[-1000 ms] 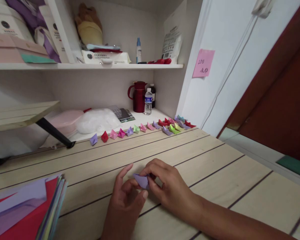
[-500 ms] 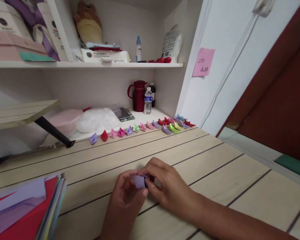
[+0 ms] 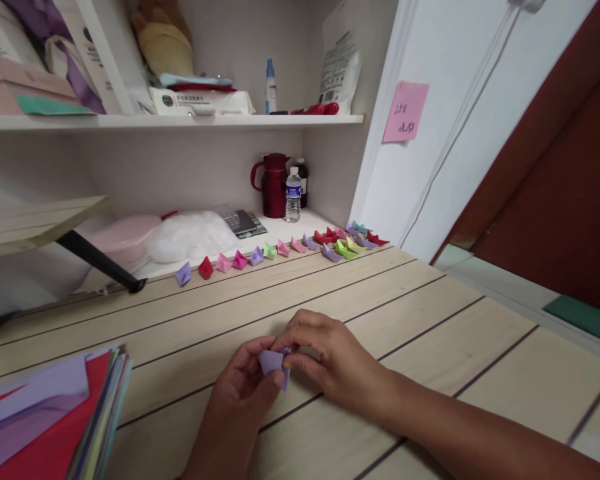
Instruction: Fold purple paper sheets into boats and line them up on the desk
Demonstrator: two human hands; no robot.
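1. Left of the left hand (image 3: pixel 240 381), a paper stack (image 3: pixel 50 413) rests on the tabletop (image 3: pixel 170 370), probably for easy reach.
2. Beyond both hands, paper boats (image 3: pixel 283 249) line the far edge, likely leaving working room.
3. Between the hands, purple paper (image 3: pixel 271 362) is pinched from both sides, the left apparently steadying it for the right hand (image 3: pixel 327 348).

Two bare hands are counted, one left hand (image 3: pixel 240 392) and one right hand (image 3: pixel 334 353), with one lilac folded-paper piece (image 3: pixel 271 361). In the single row, nine small folded-paper boats (image 3: pixel 239 261) are counted: three lilac, three light pink, one red, one magenta, one pale green. The overlapping multicoloured paper boats (image 3: pixel 347 250) at the right end cannot be counted surely. One dark-red lidded jug (image 3: pixel 274 190) and one clear plastic blue-labelled bottle (image 3: pixel 293 193) are seen.
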